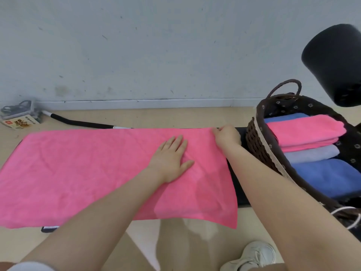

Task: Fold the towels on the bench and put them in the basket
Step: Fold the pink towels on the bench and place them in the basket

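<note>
A large pink towel (pixel 88 173) lies spread flat over the dark bench (pixel 239 184), covering almost all of it. My left hand (pixel 172 159) presses flat on the towel right of its middle, fingers straight. My right hand (pixel 227 135) pinches the towel's far right corner. To the right stands a brown wicker basket (pixel 257 145) with a dark flowered lining. It holds folded towels: a pink one (pixel 306 132), a blue one behind it, a pale grey one (pixel 312 156) and a blue one (pixel 330 178) at the front.
A black cylinder (pixel 332 63) hangs over the basket at upper right. By the wall at far left lie a small box and clutter (pixel 19 116), with a black pole (pixel 82 123) on the floor behind the bench. My shoe (pixel 256 255) is at the bottom right.
</note>
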Available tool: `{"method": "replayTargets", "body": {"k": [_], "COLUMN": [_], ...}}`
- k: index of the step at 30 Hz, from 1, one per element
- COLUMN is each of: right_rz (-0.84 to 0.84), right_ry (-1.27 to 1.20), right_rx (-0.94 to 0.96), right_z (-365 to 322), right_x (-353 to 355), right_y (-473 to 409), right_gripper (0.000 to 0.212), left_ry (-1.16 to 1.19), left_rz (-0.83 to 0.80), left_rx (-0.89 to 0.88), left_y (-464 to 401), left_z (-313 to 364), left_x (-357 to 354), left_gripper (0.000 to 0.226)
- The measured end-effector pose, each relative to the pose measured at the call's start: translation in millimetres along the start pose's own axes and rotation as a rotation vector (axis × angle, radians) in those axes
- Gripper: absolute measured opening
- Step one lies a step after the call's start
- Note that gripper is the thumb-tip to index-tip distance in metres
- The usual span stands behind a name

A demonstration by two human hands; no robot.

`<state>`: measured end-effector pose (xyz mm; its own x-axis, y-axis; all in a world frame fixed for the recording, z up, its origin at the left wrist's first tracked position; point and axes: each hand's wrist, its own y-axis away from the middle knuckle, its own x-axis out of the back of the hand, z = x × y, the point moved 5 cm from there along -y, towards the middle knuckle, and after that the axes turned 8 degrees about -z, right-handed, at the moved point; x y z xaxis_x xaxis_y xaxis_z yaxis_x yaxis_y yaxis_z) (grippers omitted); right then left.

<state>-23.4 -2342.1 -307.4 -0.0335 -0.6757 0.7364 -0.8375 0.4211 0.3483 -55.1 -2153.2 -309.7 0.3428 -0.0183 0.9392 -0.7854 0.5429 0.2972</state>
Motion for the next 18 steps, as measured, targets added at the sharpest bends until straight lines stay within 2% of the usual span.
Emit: {"method": "replayTargets", "body": {"k": [6,8,10,12,14,16,18], "right_rz": [0.183,0.207,0.199,0.111,-0.080,-0.221,-0.196], "right_ry": [0.089,0.250,0.390,0.410,0.412,0.451,0.523], "right_rx": [0.121,0.116,0.174,0.406,0.627,0.638,0.569], "right_z": [-8.4,-9.6,-19.3,-36.3,-45.4,-36.9,-20.4], "right_x": [13.4,14.3,4.3,-21.8,-56.1,-76.7,-75.7], "right_y": [-15.2,-11.6,7.0,41.3,75.7,90.9,89.0], "right_gripper": [0.020,0.026,0.043,0.056,0.057,0.064,0.083], "left_ry": [0.016,-0.029,-0.060,-0.047,-0.006,0.021,0.000], "left_rz": [0.073,0.090,0.093,0.094,0.099,0.095,0.076], "left_rx": [-0.027,-0.004,0.004,0.001,-0.007,0.001,0.030], "left_y": [-4.5,-3.7,-0.8,0.1,-0.8,-0.7,0.5], "left_z": [-9.4,-12.1,-12.8,-13.5,-13.4,-13.2,-13.8], "left_x": [-2.2,-6.2,-11.1,-13.1,-12.0,-10.8,-10.9], "left_gripper": [0.088,0.099,0.104,0.106,0.107,0.106,0.110]}}
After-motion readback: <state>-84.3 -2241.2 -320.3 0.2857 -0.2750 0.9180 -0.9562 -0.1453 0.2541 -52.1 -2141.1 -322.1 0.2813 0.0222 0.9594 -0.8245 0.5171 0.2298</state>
